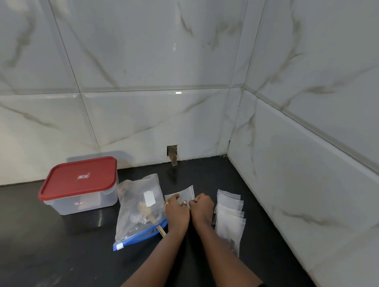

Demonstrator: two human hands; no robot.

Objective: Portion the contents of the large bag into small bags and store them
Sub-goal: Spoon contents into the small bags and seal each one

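The small bag (187, 192) lies on the dark tabletop (49, 245) at 12 o'clock from the wrists; the left grip (177, 210) and right grip (201, 205) each pinch its near edge with curled fingers. It looks thin, limp and slippery, best taken at the mouth strip. The soft, lumpy large bag (140, 208) lies just beside at 9 o'clock, spare small bags (230, 214) crowd 3 o'clock, and a red-lidded box (80, 177) stands at 10 o'clock

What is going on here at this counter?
A person holds one small clear bag with the left grip and the right grip, over the dark counter. The large bag, with contents inside, lies to its left. More small bags lie overlapping to the right. The red-lidded container stands closed at far left.
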